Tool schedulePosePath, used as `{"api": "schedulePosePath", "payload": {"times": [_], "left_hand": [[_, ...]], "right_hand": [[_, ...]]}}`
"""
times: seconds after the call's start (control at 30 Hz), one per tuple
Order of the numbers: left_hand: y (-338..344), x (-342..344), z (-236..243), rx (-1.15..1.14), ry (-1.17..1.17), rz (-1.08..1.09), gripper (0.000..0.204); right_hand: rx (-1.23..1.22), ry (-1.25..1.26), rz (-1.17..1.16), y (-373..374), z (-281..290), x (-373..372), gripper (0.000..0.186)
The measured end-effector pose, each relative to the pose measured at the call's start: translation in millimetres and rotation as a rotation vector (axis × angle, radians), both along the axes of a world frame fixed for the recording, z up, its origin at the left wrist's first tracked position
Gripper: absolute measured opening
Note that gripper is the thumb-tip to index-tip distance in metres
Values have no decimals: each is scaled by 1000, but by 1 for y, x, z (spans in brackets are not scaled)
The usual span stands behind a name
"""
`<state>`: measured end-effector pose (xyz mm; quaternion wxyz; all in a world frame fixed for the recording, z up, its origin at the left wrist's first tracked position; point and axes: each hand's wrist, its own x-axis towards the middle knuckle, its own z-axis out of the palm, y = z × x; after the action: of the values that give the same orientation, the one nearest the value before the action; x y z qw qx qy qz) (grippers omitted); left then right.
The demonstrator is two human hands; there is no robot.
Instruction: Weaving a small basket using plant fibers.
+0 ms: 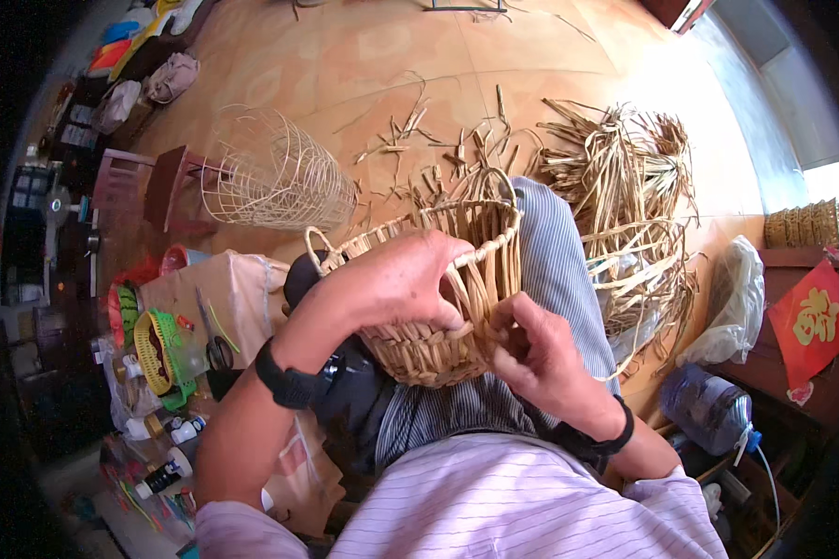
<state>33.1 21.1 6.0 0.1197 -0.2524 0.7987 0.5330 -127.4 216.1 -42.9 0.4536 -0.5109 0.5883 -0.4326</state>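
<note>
From the head view, I locate the woven basket (418, 359) on the person's lap, above the striped trousers (569, 279), with its open top tilted away. Two loop handles stand at its rim, one at each side.

Left hand (410, 279): I observe it across the near rim. The thumb presses the outer wall; the other fingers bend over the rim and are partly hidden. The hand holds the basket wall.

Right hand (539, 347): I observe it at the outer wall, on the right. Thumb and forefinger are narrow, curled against the weave. I cannot tell whether a strand is pinched between them.

Surroundings: a bundle of dried strands (615, 168) lies on the floor (364, 56), ahead and right. A tall openwork basket (280, 177) lies ahead and left. Scissors (218, 354) rest at the left, near a yellow tray (149, 359).
</note>
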Motion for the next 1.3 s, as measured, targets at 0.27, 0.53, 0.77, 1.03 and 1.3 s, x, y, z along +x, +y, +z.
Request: {"api": "schedulePosePath", "payload": {"times": [0.27,0.53,0.77,1.03,1.3], "left_hand": [[0,14,5,55,68,-38,40],[-7,23,-19,256,119,-21,41],[-19,16,-23,204,111,-43,45],[-23,20,-32,170,121,-122,47],[-21,20,-37,182,93,-134,47]], "right_hand": [[-262,396,170,-10,31,-4,30],[165,-6,94,3,32,0,20],[-9,-256,30,-13,27,1,19],[-141,-6,462,6,43,-22,30],[308,-866,599,38,82,-46,25]]}}
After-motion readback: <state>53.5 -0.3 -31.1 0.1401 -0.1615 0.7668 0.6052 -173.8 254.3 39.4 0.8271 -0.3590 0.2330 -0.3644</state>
